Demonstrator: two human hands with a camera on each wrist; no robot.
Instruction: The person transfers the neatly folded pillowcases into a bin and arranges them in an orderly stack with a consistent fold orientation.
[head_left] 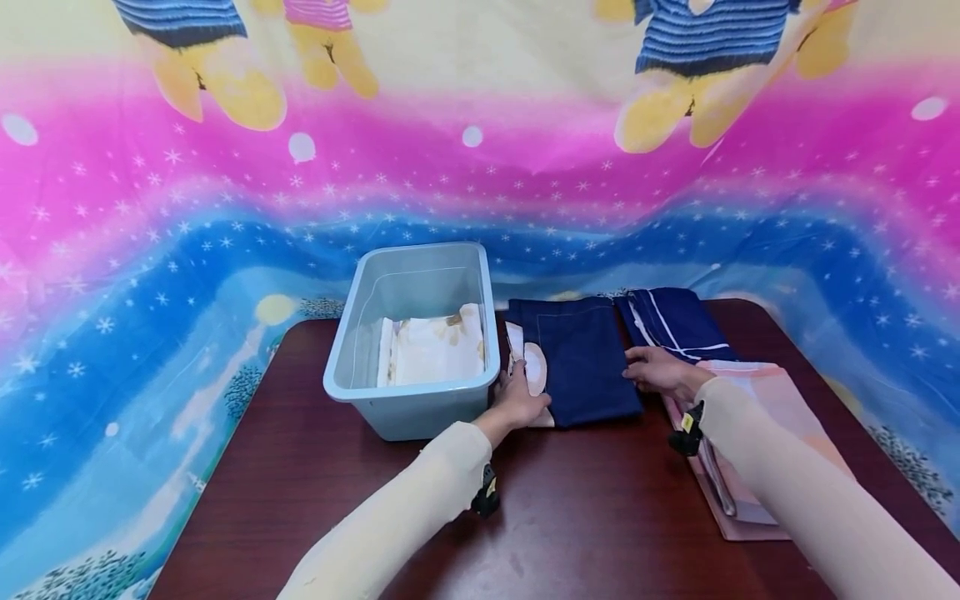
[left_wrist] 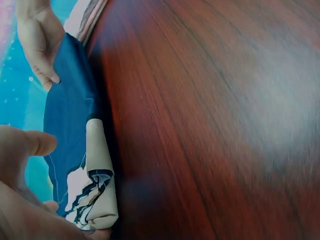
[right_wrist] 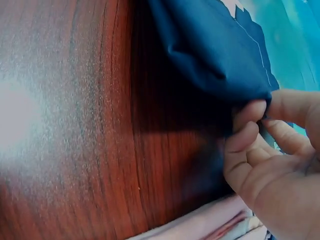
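Observation:
A folded navy cloth [head_left: 581, 358] with a cream, patterned left edge lies on the table, between my two hands. My left hand [head_left: 516, 400] is at that left edge; in the left wrist view its thumb [left_wrist: 40, 143] extends apart from the other fingers, and some fingertips are hidden beneath the cream fold [left_wrist: 100, 150]. At the opposite edge my right hand [head_left: 663, 372] pinches the cloth. The right wrist view shows curled fingers [right_wrist: 245, 137] at a navy corner [right_wrist: 250, 82], which bulges a little off the tabletop.
Left of the navy cloth stands a grey-blue plastic bin [head_left: 420, 412] holding a folded white cloth [head_left: 435, 350] with brown marks. A second navy cloth [head_left: 678, 321] with white stripes lies at the back right. Folded pink cloth [head_left: 757, 383] lies under my right forearm. A printed curtain [head_left: 480, 183] hangs behind the table [head_left: 570, 517].

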